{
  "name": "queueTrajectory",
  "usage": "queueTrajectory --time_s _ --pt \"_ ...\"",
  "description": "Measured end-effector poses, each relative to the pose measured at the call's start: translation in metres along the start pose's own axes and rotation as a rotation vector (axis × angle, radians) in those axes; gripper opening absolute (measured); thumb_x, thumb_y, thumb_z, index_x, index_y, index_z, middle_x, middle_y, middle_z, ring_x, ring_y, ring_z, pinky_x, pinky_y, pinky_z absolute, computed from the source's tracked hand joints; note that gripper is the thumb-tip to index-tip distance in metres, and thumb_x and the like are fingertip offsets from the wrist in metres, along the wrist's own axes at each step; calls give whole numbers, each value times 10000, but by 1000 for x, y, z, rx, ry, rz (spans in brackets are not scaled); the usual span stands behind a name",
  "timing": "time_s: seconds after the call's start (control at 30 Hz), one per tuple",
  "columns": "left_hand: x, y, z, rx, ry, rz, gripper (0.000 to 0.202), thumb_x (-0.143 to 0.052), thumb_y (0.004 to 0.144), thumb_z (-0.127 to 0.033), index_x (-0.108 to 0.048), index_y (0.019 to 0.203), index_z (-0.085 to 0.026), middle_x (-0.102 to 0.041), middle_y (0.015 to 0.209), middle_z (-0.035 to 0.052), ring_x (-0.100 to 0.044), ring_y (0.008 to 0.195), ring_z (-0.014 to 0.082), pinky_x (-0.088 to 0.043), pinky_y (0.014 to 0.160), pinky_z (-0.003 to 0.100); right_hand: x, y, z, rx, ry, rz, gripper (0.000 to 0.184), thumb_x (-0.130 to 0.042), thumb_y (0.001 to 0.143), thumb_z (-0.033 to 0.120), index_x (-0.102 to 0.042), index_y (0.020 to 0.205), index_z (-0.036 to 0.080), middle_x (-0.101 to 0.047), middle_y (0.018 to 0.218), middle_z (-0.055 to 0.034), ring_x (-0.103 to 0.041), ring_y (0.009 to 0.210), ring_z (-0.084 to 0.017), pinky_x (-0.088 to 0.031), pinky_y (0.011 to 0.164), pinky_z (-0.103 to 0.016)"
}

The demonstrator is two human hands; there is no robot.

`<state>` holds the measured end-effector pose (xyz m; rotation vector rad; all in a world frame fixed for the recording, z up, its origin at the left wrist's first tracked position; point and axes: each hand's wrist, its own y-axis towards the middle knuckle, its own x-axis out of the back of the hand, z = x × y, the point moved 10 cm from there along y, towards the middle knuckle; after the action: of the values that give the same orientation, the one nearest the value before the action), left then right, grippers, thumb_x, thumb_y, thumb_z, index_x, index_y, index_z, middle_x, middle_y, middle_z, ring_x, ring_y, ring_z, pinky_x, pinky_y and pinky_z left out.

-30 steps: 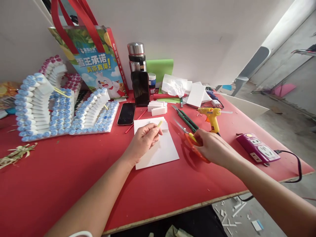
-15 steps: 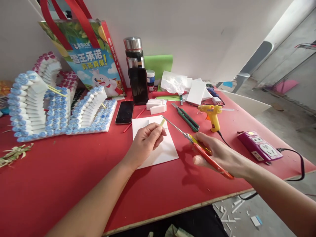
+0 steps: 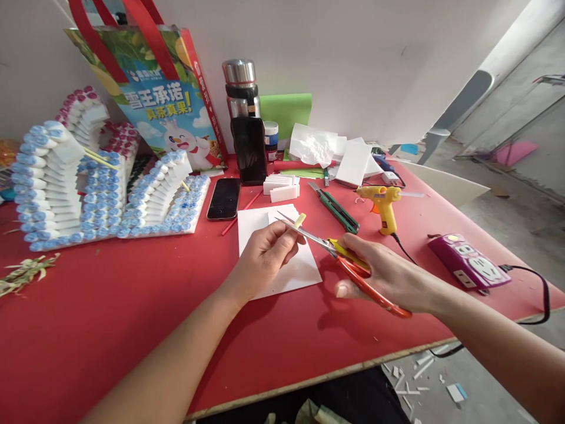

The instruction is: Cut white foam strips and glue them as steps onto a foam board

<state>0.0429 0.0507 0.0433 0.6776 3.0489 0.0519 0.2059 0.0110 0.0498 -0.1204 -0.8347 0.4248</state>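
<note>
Between the thumb and fingers of my left hand is a small pale yellow strip, its end sticking up past the fingertips. My right hand grips scissors with red and yellow handles. Their blades are parted and reach across the strip, close to my left fingertips; whether they touch it I cannot tell. Beneath my left hand lies a white sheet on the red table. A low stack of white blocks sits just beyond the sheet.
Right of the sheet lie a green utility knife, a yellow glue gun and a purple power strip. A phone, a metal flask, blue-and-white models and a printed bag stand left and behind. Scraps litter the floor.
The scissors have moved left, and their blades have opened around the pale yellow strip. My left hand still pinches the strip, which is now tilted more to the right. The view has shifted slightly.
</note>
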Motion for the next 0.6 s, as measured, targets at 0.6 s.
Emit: queueTrajectory --time_s 0.6 --pt "-39 -17 39 453 -322 146 266 -508 994 -305 -627 831 -132 -646 683 49 -538 472 99 -414 452 212 -11 -9 -35 -151 28 180 599 -781 730 659 -371 752 224 -353 694 68 -273 632 -111 -265 556 -257"
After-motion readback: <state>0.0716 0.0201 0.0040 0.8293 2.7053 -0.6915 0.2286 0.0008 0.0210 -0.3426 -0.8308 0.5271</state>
